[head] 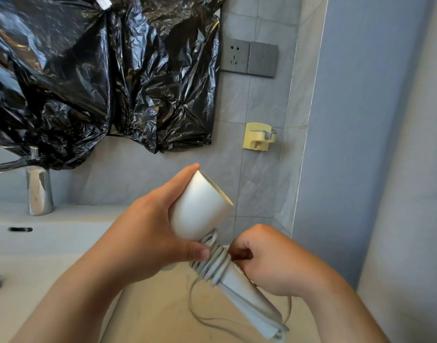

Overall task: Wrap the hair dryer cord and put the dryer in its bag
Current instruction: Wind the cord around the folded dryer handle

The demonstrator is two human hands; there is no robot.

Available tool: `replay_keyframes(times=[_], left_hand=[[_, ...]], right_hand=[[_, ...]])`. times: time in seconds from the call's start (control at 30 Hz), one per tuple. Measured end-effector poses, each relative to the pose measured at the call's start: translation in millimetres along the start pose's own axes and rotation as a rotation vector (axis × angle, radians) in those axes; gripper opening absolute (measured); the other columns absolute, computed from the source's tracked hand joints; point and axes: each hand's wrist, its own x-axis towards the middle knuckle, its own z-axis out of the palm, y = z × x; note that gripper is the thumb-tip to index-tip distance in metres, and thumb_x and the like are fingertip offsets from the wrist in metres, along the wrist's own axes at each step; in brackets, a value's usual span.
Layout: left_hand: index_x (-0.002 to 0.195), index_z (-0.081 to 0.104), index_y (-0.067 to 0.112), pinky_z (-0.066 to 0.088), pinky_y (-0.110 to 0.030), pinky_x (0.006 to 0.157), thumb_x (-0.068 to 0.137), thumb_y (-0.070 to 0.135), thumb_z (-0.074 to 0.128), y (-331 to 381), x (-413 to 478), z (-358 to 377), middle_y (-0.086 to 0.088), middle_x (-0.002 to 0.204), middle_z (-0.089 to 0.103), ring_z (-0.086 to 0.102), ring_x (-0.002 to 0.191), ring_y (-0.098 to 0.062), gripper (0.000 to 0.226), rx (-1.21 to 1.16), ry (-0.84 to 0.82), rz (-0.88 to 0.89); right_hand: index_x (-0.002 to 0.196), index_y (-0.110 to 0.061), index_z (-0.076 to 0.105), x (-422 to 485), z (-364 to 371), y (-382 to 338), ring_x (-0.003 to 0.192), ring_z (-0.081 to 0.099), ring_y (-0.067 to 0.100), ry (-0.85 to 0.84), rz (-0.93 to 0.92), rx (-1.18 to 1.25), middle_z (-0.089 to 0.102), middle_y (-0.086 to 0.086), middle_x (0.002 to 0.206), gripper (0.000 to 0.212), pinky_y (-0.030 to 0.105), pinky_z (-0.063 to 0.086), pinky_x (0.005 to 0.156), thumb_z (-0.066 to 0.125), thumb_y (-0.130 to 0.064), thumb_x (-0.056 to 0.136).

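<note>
A white hair dryer (200, 209) is held in the air over the counter, barrel pointing up and to the right, handle (249, 298) slanting down to the right. My left hand (148, 233) grips the barrel, thumb pressing on the grey cord (212, 263) coiled several times round the top of the handle. My right hand (274, 263) is curled beside the coils and pinches the cord there. A loose length of cord loops down below the handle. No dryer bag is in view.
A beige counter (163, 305) with a white sink (39, 243) on the left, a chrome tap (38, 191), a small black item (21, 229) on the rim. Black plastic sheeting (89, 70) covers the wall above. A grey socket (236, 56) and a yellow wall holder (259, 137).
</note>
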Motion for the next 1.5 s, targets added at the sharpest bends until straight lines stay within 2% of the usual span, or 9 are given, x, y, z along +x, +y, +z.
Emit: replay_keyframes(times=[0.2, 0.3, 0.6, 0.87, 0.97, 1.13, 1.33, 1.43, 1.5], left_hand=[[0.130, 0.003, 0.080, 0.047, -0.036, 0.087, 0.047, 0.045, 0.093, 9.1, -1.9, -0.8, 0.025, 0.111, 0.051, 0.050, 0.102, -0.007, 0.128, 0.192, 0.069, 0.110], [0.134, 0.004, 0.074, 0.047, -0.038, 0.084, 0.048, 0.043, 0.093, 10.9, -2.3, 2.7, 0.022, 0.112, 0.051, 0.051, 0.103, -0.011, 0.128, 0.238, 0.121, 0.152], [0.147, 0.019, 0.046, 0.046, -0.037, 0.072, 0.045, 0.037, 0.094, 2.9, 2.1, 9.5, 0.012, 0.116, 0.052, 0.049, 0.099, -0.016, 0.126, 0.344, 0.379, 0.282], [0.150, 0.022, 0.043, 0.037, -0.019, 0.088, 0.051, 0.031, 0.093, -10.7, 4.6, 20.6, 0.022, 0.127, 0.046, 0.047, 0.112, 0.000, 0.122, -0.002, 0.587, 0.099], [0.152, 0.019, 0.044, 0.026, 0.003, 0.083, 0.050, 0.034, 0.092, -11.2, 5.6, 19.0, 0.036, 0.122, 0.040, 0.039, 0.108, 0.017, 0.125, -0.077, 0.602, 0.097], [0.154, 0.020, 0.035, 0.032, -0.014, 0.088, 0.048, 0.034, 0.091, 2.1, 3.4, 14.8, 0.022, 0.129, 0.038, 0.039, 0.111, 0.007, 0.127, 0.036, 0.600, 0.169], [0.152, 0.019, 0.040, 0.024, 0.007, 0.087, 0.051, 0.041, 0.093, 0.5, 3.9, 16.4, 0.047, 0.123, 0.036, 0.034, 0.111, 0.029, 0.126, -0.112, 0.658, 0.156], [0.153, 0.024, 0.035, 0.034, -0.008, 0.103, 0.053, 0.036, 0.094, -3.4, 7.2, 16.2, 0.032, 0.142, 0.041, 0.039, 0.124, 0.018, 0.121, -0.259, 0.748, 0.085], [0.148, 0.031, 0.033, 0.046, -0.041, 0.106, 0.052, 0.041, 0.092, -7.3, 9.0, 10.6, 0.008, 0.141, 0.052, 0.052, 0.124, -0.007, 0.114, -0.372, 0.795, 0.040]], right_hand=[[0.081, -0.021, 0.075, 0.7, -3.7, -3.2, 0.055, 0.063, 0.002, 0.032, 0.081, 0.244, 0.072, -0.008, 0.068, 0.021, 0.022, 0.053, 0.057, 0.058, -0.008, 0.085], [0.076, -0.023, 0.074, 5.1, -1.3, -3.5, 0.061, 0.068, 0.011, 0.203, 0.158, 0.208, 0.074, -0.005, 0.071, 0.014, 0.036, 0.060, 0.064, 0.061, -0.018, 0.078], [0.072, -0.017, 0.067, 4.0, 0.8, -18.4, 0.041, 0.063, 0.013, 0.473, 0.239, 0.483, 0.063, -0.001, 0.049, 0.014, 0.026, 0.049, 0.050, 0.056, -0.013, 0.081], [0.075, -0.007, 0.066, 3.4, 1.5, -28.9, 0.038, 0.043, 0.010, 0.502, 0.112, 1.047, 0.054, 0.000, 0.051, 0.015, 0.020, 0.036, 0.036, 0.061, -0.006, 0.089], [0.073, -0.012, 0.069, 2.6, 4.4, -28.8, 0.040, 0.035, 0.007, 0.562, -0.020, 0.950, 0.053, -0.005, 0.052, 0.017, 0.017, 0.027, 0.037, 0.063, -0.012, 0.089], [0.066, -0.015, 0.068, 1.9, 6.6, -28.5, 0.037, 0.039, 0.001, 0.623, -0.133, 0.863, 0.049, -0.011, 0.044, 0.019, 0.008, 0.028, 0.041, 0.066, -0.017, 0.085], [0.080, -0.021, 0.076, -0.6, 4.0, -31.3, 0.042, 0.035, 0.006, 0.588, -0.185, 0.874, 0.052, -0.008, 0.051, 0.019, 0.013, 0.029, 0.041, 0.060, -0.030, 0.078], [0.096, -0.036, 0.074, -3.0, 11.3, -38.6, 0.046, 0.038, 0.008, 0.564, -0.227, 0.874, 0.060, -0.008, 0.059, 0.021, 0.016, 0.032, 0.043, 0.061, -0.026, 0.082], [0.095, -0.035, 0.074, -3.2, 15.2, -42.2, 0.045, 0.039, 0.008, 0.538, -0.227, 0.938, 0.062, -0.006, 0.059, 0.023, 0.016, 0.032, 0.041, 0.064, -0.016, 0.089]])
